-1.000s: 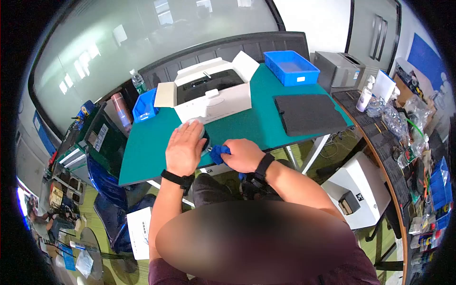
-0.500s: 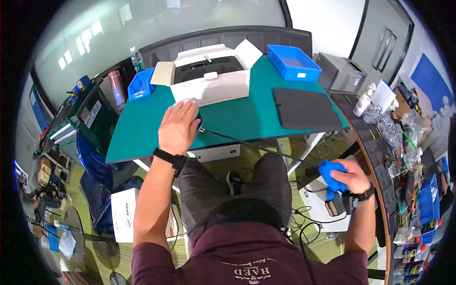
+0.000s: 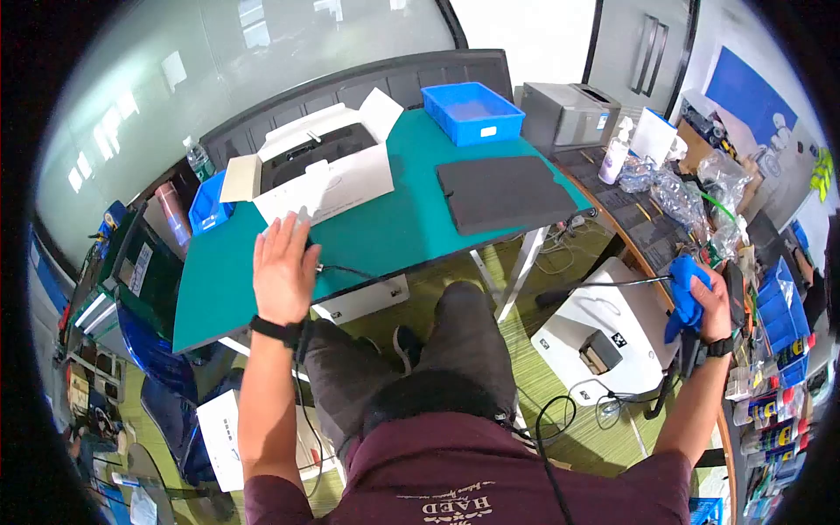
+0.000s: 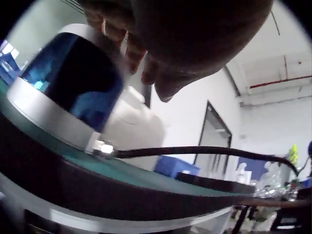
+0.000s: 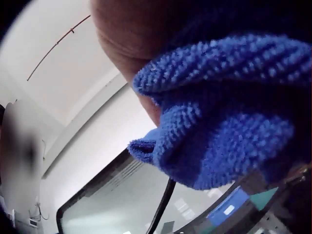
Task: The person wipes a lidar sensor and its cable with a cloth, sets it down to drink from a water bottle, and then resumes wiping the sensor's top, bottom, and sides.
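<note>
My left hand [image 3: 284, 278], fingers straight, lies over a round device near the table's front edge; the head view mostly hides that device. In the left wrist view the device [image 4: 80, 78] has a dark glossy band between silver rims, and the hand covers its top. A black cable [image 4: 195, 150] leaves its metal connector [image 4: 103, 147]. Far to the right, off the table, my right hand [image 3: 713, 302] grips a bunched blue cloth [image 3: 685, 297] around the cable [image 3: 626, 283]. Cloth folds [image 5: 214, 136] fill much of the right wrist view, the cable emerging below.
On the green table [image 3: 394, 232] stand an opened white box [image 3: 337, 188], a blue bin [image 3: 481, 127], a smaller blue bin [image 3: 208, 206] and black foam [image 3: 507, 192]. A cluttered side bench [image 3: 634, 206] is at right, with a white case [image 3: 569, 341] on the floor beside it.
My right hand has moved from beside the device far out to the right with the cloth, exposing a long stretch of cable. The left hand stays on the device; the head view has shifted.
</note>
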A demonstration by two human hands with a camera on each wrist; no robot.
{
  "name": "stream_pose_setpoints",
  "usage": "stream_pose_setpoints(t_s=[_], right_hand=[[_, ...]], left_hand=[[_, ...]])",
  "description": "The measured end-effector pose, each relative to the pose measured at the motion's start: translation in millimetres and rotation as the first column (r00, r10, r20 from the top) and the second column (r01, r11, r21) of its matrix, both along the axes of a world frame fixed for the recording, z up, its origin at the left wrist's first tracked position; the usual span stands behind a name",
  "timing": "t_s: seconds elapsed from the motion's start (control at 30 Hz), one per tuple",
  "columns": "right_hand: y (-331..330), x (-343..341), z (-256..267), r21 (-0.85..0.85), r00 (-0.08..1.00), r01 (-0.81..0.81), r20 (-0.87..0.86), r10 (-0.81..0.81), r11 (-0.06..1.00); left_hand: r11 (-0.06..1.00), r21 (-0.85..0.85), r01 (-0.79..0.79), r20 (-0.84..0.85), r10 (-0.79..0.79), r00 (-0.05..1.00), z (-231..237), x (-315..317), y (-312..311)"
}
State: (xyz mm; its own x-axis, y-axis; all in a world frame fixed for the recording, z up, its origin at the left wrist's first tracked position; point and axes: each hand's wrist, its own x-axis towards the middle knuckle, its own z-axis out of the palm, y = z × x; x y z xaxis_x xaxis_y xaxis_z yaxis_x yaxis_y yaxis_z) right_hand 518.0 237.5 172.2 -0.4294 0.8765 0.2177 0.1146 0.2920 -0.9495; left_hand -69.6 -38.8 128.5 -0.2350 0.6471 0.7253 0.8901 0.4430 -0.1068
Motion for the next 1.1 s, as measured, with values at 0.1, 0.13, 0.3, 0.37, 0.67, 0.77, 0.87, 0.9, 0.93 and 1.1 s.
stream_pose_setpoints(t_s=[0.1,0.13,0.3,0.37,0.67,0.77,0.87,0.9,0.93,1.1], right_hand=[[-24.5,-42.2,-11.1,0.009,0.999,-0.006,-0.034,0.006,1.000],[-37.5,-63.1,-9.8,0.030,0.996,-0.090,0.006,0.090,0.995],[-97.1,-193.2,-15.4,0.253,0.858,-0.512,0.196,0.475,0.821],[-108.9,-226.2,-8.5,0.310,0.790,-0.608,0.148,0.595,0.731],[-103.8,-257.4,-26.5,0.146,0.543,-0.839,0.194,0.817,0.524],[-83.9,-231.8,-37.7,-0.038,0.612,-0.771,0.236,0.755,0.636],[-67.1,-217.1,-68.8,-0.109,0.716,-0.676,0.137,0.685,0.728],[-67.0,-216.7,-77.9,-0.108,0.709,-0.683,0.139,0.692,0.722],[-69.9,-218.8,-80.0,-0.142,0.733,-0.663,0.075,0.676,0.735],[-75.7,-222.1,-75.1,-0.213,0.787,-0.611,-0.057,0.614,0.763]], left_hand=[[0.906,0.210,0.368,0.233,-0.412,0.881,13.2,56.2,18.1],[0.845,0.256,0.470,0.363,-0.535,0.763,16.0,84.4,23.9],[0.624,0.300,0.722,0.788,-0.588,0.181,24.5,187.7,23.7],[0.643,0.159,0.749,0.867,-0.454,0.205,11.2,174.6,12.9],[0.802,0.398,0.445,0.736,-0.569,0.368,36.5,87.3,-66.4],[0.748,0.660,0.065,0.676,-0.629,0.384,20.2,27.7,-105.2],[0.592,0.802,-0.075,0.544,-0.674,0.500,3.3,-14.7,-133.1],[0.556,0.827,-0.080,0.508,-0.679,0.530,-0.3,-18.3,-137.5],[0.552,0.829,-0.091,0.508,-0.673,0.537,-2.0,-17.2,-140.7],[0.160,0.896,-0.413,0.414,-0.635,0.652,7.6,-39.8,-172.2]])
